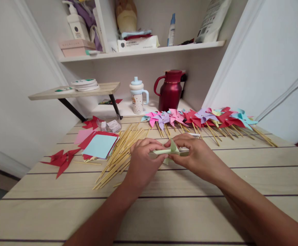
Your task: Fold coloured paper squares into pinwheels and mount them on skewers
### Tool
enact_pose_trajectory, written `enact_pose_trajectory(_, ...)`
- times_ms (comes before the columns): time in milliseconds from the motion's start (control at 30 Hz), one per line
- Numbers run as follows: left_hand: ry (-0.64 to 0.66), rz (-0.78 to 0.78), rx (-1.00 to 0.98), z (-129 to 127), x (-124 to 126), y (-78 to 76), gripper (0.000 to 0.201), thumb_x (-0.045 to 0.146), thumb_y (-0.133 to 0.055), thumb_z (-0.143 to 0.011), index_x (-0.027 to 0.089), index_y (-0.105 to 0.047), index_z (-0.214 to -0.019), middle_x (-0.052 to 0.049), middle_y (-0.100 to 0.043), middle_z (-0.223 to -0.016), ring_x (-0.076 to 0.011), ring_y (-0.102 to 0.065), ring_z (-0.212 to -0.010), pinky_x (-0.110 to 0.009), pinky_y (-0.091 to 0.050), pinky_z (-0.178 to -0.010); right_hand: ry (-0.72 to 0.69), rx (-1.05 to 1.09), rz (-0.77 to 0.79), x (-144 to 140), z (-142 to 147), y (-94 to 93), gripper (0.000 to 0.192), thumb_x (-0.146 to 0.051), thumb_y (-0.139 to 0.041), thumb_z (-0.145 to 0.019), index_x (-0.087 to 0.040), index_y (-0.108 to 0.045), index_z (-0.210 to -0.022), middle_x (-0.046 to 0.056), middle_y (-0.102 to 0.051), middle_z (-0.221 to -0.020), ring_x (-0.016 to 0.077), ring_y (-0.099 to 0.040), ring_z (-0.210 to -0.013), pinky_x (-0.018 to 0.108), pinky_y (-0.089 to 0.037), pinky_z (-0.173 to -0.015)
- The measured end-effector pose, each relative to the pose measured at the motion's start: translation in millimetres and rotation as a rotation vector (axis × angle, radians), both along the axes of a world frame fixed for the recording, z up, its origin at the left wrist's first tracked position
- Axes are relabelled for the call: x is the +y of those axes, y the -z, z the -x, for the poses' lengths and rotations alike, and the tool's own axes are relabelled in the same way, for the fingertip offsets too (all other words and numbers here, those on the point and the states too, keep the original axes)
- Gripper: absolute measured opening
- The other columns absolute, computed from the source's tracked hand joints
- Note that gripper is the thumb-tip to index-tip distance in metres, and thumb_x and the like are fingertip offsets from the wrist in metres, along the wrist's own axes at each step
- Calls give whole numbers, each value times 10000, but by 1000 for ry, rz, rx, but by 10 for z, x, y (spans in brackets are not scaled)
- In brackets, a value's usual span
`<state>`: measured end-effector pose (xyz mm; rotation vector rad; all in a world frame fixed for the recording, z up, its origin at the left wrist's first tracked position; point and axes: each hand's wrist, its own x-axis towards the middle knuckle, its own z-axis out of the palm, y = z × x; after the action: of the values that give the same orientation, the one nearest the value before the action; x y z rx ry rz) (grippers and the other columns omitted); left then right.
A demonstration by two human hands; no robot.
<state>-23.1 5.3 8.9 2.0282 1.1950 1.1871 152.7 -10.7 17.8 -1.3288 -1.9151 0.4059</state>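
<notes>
A pale green paper piece [169, 149] is being worked between both hands just above the wooden table [190, 212], in the middle of the view. The step in hand is judged to be the folding of its corners toward the centre, as on the finished pinwheels [200, 118] lined up along the far edge on their sticks.

The left hand [142, 160] is closed on the left part of the paper: its fingers [152, 145] are curled together over the top, and the paper is pinched from that side. The right hand [197, 153] is set on the right part, its fingertips [176, 144] drawn together on a raised, pointed flap at the centre. How tightly the flap is clamped cannot be told; the thumbs are mostly hidden beneath.

A loose pile of bamboo sticks [119, 150] is seen just left of the left hand, well within reach. Further left, a stack of paper squares [100, 145] is laid out with a light blue sheet on top and red beneath, and red cut pieces [63, 159] are scattered near the table's left edge. A small transparent packet [113, 125] lies behind the stack.

For the next move, the gathered flaps would have to be held firmly at the centre by one hand, so that the other could be freed without the folds springing open.
</notes>
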Motion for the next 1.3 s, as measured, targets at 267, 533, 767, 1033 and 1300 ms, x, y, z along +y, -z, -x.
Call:
enact_pose_trajectory(267,-13,-15,-72,-6,-7,1,145,124,-774,-675,269,-764,-682,-29,-741,-819,-224,-642,-849,-393,-461,-890,8,43,19,5,8,11,64,-298,-718,-736,-261,-742,-782,63,-741,-945,291,-632,-1006,436,-478,-904)
enact_pose_trajectory(533,-47,418,-431,60,22,-14,188,269,-740,-720,194,-801,-880,-57,-777,-897,-210,-695,-821,-300,-521,-751,99,179,-6,27,-40,21,272,-367,-698,-805,-283,-676,-1063,48,-702,-1180,287,-627,-1103,426,-474,-937)
enact_pose_trajectory(767,-191,499,-570,117,91,9,247,298,-773,-661,147,-793,-856,-60,-770,-780,-194,-691,-695,-259,-501,-616,140,385,17,149,-152,126,314,-443,-658,-834,-239,-628,-1071,81,-708,-1037,246,-669,-916,379,-530,-791)
enact_pose_trajectory(1033,-251,475,-629,150,177,70,211,298,-762,-660,157,-787,-815,-48,-773,-788,-180,-688,-684,-254,-506,-632,-49,26,307,246,-162,348,122,-311,-601,-812,-222,-676,-772,21,-703,-754,195,-606,-691,302,-448,-626)
enact_pose_trajectory(1300,-284,492,-619,148,256,145,195,274,-766,-651,149,-781,-800,-48,-774,-794,-193,-693,-720,-258,-499,-648,-81,35,424,239,-174,391,128,-282,-632,-778,-212,-685,-871,11,-683,-786,172,-596,-710,287,-453,-645)
